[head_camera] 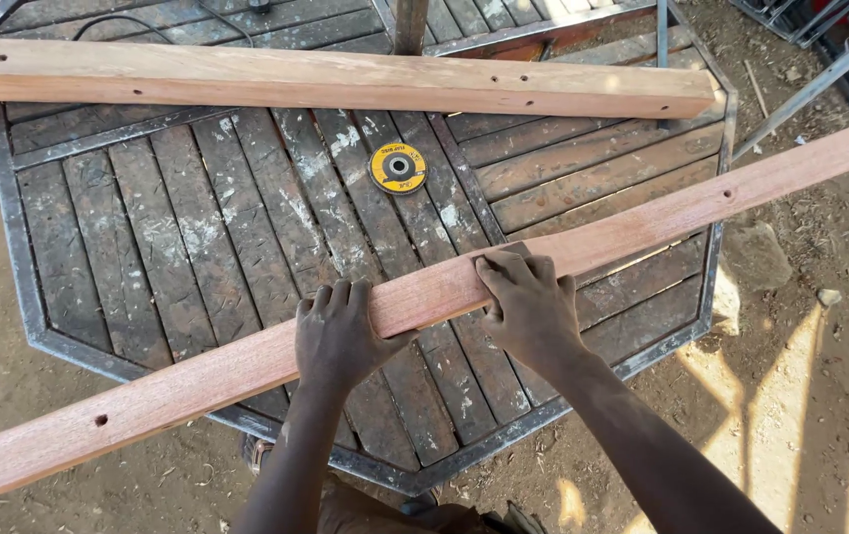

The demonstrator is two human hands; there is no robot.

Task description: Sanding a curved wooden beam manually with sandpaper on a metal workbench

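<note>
A long wooden plank [424, 297] is gripped tight by the left hand [338, 336] and right hand [528, 307] over the worktop [148, 247]; steady holding is needed.

Both bare forearms are extended forward from the bottom edge, converging slightly. The left hand [336, 341] is laid palm down, fingers curled over a far edge and the thumb spread to the right. The right hand [528, 307] is set beside it, a little apart, knuckles raised, fingertips pressed down.
</note>
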